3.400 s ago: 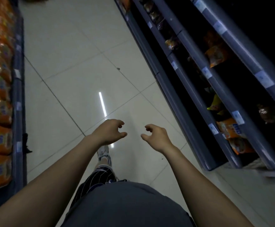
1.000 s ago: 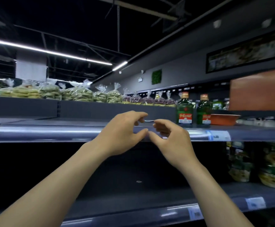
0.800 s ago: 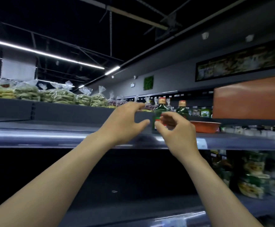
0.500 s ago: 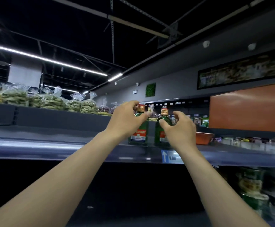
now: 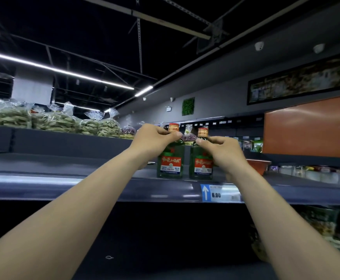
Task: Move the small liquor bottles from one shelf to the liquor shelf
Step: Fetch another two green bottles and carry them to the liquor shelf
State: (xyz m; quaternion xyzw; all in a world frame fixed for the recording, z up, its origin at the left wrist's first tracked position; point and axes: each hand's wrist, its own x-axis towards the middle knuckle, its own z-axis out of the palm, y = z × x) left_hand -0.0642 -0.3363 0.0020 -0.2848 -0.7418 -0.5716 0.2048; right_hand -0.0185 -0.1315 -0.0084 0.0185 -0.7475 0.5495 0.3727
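Two small green liquor bottles with red labels and orange caps stand side by side on a dark grey shelf (image 5: pixel 64 174) at eye height. My left hand (image 5: pixel 155 138) wraps the neck and shoulder of the left bottle (image 5: pixel 171 162), just below its cap. My right hand (image 5: pixel 221 152) pinches the neck of the right bottle (image 5: pixel 201 164) in the same way. Both bottle bases rest on the shelf surface. My forearms reach up from the bottom corners of the view.
A blue price tag (image 5: pixel 219 193) reading 6.00 is clipped to the shelf lip below the bottles. Bagged green snacks (image 5: pixel 60 122) line the back ledge. An orange bowl (image 5: pixel 260 164) sits right of the bottles, under an orange panel (image 5: pixel 310 126). Packaged goods (image 5: pixel 318 221) fill the lower right shelf.
The view rose from the aisle floor to the shelf. Both hands travelled right along the shelf edge to the two bottles, and their fingers closed around the bottle necks.
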